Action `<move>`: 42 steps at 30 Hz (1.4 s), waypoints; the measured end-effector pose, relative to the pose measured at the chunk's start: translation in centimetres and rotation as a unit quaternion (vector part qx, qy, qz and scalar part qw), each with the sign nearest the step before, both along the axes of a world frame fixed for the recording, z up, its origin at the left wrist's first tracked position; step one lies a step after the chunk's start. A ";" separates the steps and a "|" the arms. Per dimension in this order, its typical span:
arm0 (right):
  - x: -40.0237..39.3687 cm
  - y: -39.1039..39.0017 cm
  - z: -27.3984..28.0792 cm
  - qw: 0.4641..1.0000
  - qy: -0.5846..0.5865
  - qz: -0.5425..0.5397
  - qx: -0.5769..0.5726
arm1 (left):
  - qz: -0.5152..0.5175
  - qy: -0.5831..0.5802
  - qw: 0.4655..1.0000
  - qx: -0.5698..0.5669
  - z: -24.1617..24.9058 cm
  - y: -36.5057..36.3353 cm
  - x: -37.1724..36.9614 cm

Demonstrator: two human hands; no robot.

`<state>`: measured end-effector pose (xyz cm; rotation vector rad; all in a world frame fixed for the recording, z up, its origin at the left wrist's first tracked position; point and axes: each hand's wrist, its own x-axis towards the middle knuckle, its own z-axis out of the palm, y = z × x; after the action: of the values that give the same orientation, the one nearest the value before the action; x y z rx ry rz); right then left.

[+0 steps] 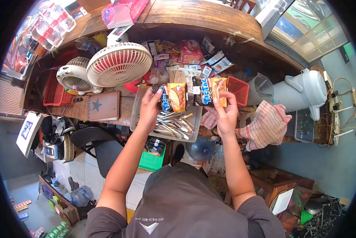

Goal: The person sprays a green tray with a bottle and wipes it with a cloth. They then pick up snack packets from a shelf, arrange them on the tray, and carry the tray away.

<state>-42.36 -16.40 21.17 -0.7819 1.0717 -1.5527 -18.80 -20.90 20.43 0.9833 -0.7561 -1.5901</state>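
My left hand [149, 109] is closed on a Tic Tac snack packet [174, 97], thumb on its front. A second Tic Tac snack packet [210, 91] is pinched in my right hand [226, 115]. Both packets are black and orange with blue lettering, held upright side by side with a narrow gap between them. Below them is a clear plastic tub [191, 137] of cutlery [172, 126], partly hidden by the left packet and hand. A red basket [238, 90] stands just beyond my right hand.
Two fans, a large one [120, 65] and a smaller one [78, 75], stand at the left beside a brown notebook [103, 106]. Sachets and a red box [191, 51] crowd the back. To the right are a striped cloth [265, 125], a clear jug [262, 88] and a large thermos [291, 93].
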 end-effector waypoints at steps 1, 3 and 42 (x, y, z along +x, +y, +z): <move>0.7 0.1 1.1 1.000 -0.002 0.003 0.002 | 0.003 -0.002 1.000 0.002 0.4 0.3 0.2; 2.0 1.1 2.8 0.999 -0.029 -0.010 -0.018 | -0.006 0.031 0.999 0.030 0.9 1.5 0.4; 20.2 27.2 1.8 0.961 -0.102 0.199 0.164 | -0.294 -0.124 0.945 -0.080 3.9 22.1 21.6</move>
<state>-22.19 10.79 22.95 -0.5519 0.9206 -1.0549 2.81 1.19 24.30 0.8924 -1.4317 -1.8840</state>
